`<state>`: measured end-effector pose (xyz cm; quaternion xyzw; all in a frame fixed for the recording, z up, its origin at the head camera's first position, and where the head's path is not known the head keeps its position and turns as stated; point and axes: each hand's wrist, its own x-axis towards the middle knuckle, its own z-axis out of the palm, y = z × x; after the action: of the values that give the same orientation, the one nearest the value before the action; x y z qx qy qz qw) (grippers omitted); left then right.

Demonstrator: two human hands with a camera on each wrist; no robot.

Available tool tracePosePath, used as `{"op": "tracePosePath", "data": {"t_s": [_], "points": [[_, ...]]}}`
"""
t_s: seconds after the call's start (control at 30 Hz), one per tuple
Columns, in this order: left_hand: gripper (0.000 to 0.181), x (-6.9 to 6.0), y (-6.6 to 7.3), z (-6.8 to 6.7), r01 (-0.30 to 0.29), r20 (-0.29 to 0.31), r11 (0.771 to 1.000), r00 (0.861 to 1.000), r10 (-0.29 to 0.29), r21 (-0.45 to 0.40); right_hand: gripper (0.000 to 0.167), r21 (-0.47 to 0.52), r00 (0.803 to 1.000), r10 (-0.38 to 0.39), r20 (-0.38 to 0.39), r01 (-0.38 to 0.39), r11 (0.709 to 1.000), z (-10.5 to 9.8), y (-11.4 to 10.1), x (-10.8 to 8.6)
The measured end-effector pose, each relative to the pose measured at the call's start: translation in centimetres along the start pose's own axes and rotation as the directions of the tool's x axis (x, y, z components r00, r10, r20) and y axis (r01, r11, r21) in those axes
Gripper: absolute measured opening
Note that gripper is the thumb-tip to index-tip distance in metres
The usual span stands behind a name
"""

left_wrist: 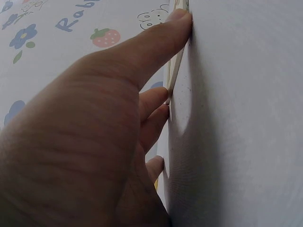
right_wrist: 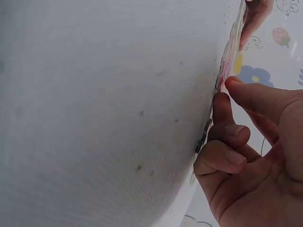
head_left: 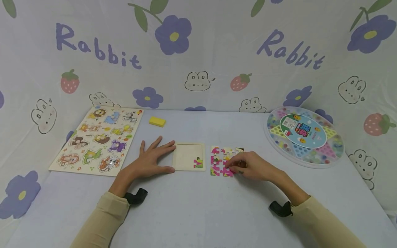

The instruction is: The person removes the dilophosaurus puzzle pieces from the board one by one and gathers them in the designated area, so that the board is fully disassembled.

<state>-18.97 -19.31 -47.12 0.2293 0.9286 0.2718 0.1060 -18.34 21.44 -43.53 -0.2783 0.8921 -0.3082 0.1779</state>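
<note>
In the head view, a square wooden puzzle tray (head_left: 187, 156) holds a green and pink puzzle piece (head_left: 198, 162) in its lower right corner. My left hand (head_left: 147, 163) lies with fingers spread, thumb and fingertips touching the tray's left edge. To the right of the tray lie several pink, yellow and green jigsaw pieces (head_left: 215, 160) in columns. Over their right side, my right hand (head_left: 252, 166) pinches a pink piece (head_left: 228, 172) between thumb and bent index finger. In the right wrist view, its other fingers curl close to the table, and the piece is mostly hidden.
A wooden animal puzzle board (head_left: 105, 135) lies at the left. Behind the tray sits a yellow block (head_left: 157, 121). A round, clear bead case (head_left: 305, 136) stands at the back right, near the printed cloth backdrop (head_left: 198, 58).
</note>
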Motion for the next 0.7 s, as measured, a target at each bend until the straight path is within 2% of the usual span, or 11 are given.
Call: {"op": "tracePosePath", "data": {"t_s": [0.13, 0.33, 0.7], "points": [[0.088, 0.0, 0.0, 0.0, 0.003, 0.0, 1.0, 1.0, -0.003, 0.002, 0.023, -0.004, 1.0, -0.002, -0.008, 0.001, 1.0, -0.2, 0.0, 0.0], [0.088, 0.0, 0.1, -0.1, 0.005, 0.002, 1.0, 1.0, -0.005, 0.001, 0.018, -0.01, 0.998, 0.004, -0.061, -0.004, 1.0, -0.6, -0.3, 0.5], [0.088, 0.0, 0.2, -0.1, 0.012, -0.001, 1.0, 1.0, -0.012, 0.0, 0.018, -0.01, 0.993, -0.062, -0.101, 0.061, 0.998, -0.3, -2.2, 3.1]]}}
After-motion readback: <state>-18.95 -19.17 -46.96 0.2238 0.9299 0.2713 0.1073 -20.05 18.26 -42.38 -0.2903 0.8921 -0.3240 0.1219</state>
